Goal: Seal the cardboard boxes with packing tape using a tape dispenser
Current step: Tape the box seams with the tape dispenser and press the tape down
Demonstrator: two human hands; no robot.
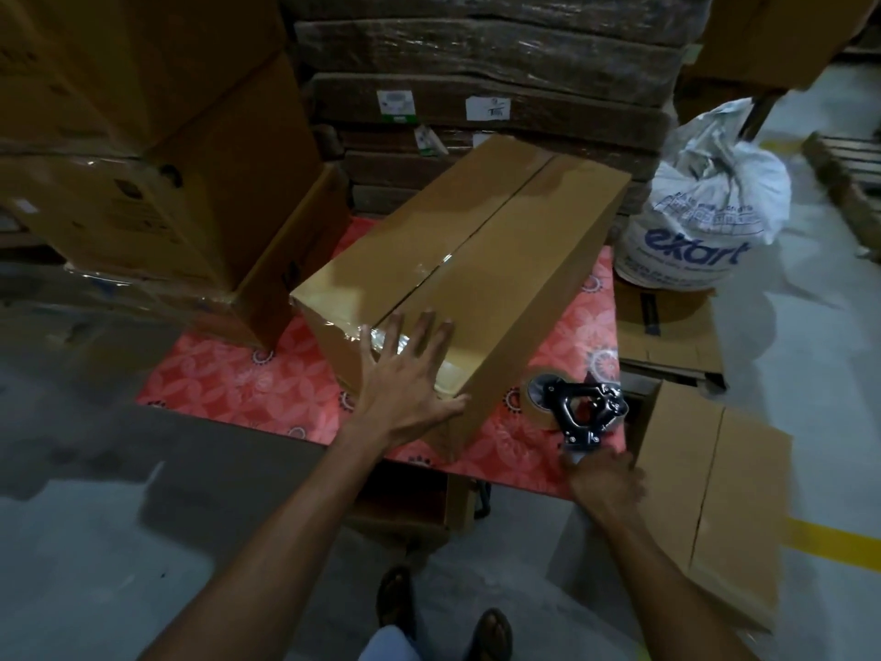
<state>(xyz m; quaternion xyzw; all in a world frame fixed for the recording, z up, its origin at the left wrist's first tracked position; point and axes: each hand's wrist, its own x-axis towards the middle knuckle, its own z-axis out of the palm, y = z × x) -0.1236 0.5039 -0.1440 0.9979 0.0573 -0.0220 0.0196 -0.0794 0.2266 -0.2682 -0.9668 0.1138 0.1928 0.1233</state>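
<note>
Fingers [425, 337] of left hand [405, 379] spread flat atop cardboard box [476, 260], steadying it, we judge; right hand [603, 479] fingers clamped on tape dispenser [579, 412] handle, its roll just beyond them on table [229, 379].

The person's forearms [295, 517] are bare, with light blue trousers [388, 645] and dark sandals [395, 594].

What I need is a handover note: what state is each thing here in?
Long cardboard box: flaps closed, tape along the top seam.
Left hand: flat, fingers spread, pressing that box's near end.
Tape dispenser: loaded with a brown roll.
Right hand: grips the tape dispenser's handle.
Smaller cardboard box: flaps closed, seam looks untaped.
White sack: upright, top bunched.
</note>
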